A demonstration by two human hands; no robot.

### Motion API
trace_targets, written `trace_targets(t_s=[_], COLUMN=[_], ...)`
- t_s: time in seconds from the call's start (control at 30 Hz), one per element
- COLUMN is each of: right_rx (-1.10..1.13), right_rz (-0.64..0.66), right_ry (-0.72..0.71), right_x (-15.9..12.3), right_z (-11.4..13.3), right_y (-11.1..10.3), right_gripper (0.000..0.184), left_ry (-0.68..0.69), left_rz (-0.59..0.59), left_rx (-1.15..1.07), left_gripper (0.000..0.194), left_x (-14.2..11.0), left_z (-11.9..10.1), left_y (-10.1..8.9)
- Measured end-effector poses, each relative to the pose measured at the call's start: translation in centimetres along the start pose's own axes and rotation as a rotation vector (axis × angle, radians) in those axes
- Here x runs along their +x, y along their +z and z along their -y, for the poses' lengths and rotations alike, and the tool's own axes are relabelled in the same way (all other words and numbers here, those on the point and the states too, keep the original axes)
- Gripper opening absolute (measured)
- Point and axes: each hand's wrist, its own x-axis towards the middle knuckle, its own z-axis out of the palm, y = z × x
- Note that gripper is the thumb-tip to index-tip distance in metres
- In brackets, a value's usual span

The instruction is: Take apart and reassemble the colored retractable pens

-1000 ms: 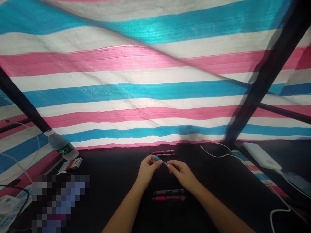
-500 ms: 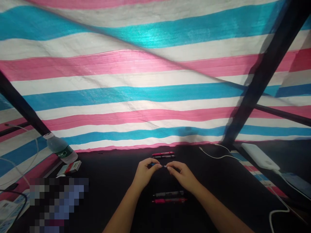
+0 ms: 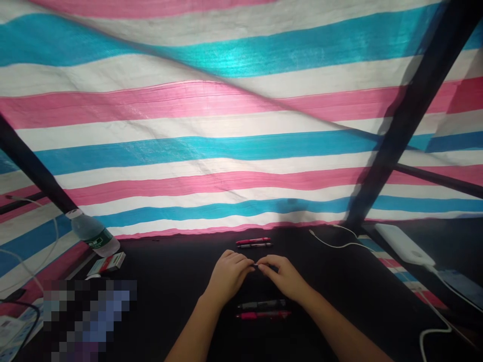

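My left hand [image 3: 231, 275] and my right hand [image 3: 284, 274] meet fingertip to fingertip above the black table. Both are closed in a pinch on a slim pen [image 3: 256, 265], mostly hidden by the fingers; only a short dark piece shows between them. Beyond the hands lie a red pen [image 3: 253, 241] and a silver-grey pen [image 3: 254, 245], side by side. Nearer to me, between my forearms, rest a dark grey pen [image 3: 261, 304] and a red pen with a pink grip [image 3: 263, 315], roughly parallel.
At the left stand a tilted water bottle [image 3: 92, 232] and a small box [image 3: 106, 265], with a pixelated patch in front. On the right are a white power bank [image 3: 404, 244] and white cables [image 3: 339, 245]. Striped sheeting [image 3: 226, 146] on a dark frame [image 3: 400, 120] encloses the table [image 3: 169, 301].
My left hand has turned over, its fingers now covering the blue piece seen earlier. The fingertips of both hands have come closer together, hiding more of the pen. The lying pens stay put.
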Motion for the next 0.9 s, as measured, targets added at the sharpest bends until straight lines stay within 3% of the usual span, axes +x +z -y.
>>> trace_targets(t_s=[0.27,0.37,0.47,0.57,0.63,0.7,0.9], right_rx=[0.302,0.471,0.697,0.79,0.746,0.665,0.426], right_rz=[-0.015,-0.05,-0.072,-0.108,-0.118,-0.103,-0.098], right_ry=[0.193,0.267,0.329,0.344,0.315,0.282,0.168], right_x=[0.6,0.6,0.6,0.6,0.6,0.6,0.4], right_z=[-1.2,-1.2,-0.9,-0.9,-0.9,-0.8,-0.1], right_y=[-0.2,-0.3,-0.3,-0.2,-0.3,-0.4,-0.9], right_gripper=[0.039,0.041,0.041,0.042,0.042,0.042,0.031], left_ry=[-0.038,-0.126,-0.37,-0.684,-0.777,-0.784,-0.827], left_rz=[-0.088,-0.203,-0.397,-0.54,-0.457,-0.371,-0.264], left_rx=[0.042,-0.05,-0.403,-1.059,-1.433,-1.585,-1.527], left_gripper=[0.02,0.017,0.013,0.034,0.042,0.045,0.048], left_x=[-0.1,-0.1,0.3,1.1,1.4,1.5,1.1], left_z=[0.5,1.0,1.0,0.2,-0.6,-1.4,-2.1], left_y=[-1.2,-1.4,-0.3,1.4,2.4,2.9,3.4])
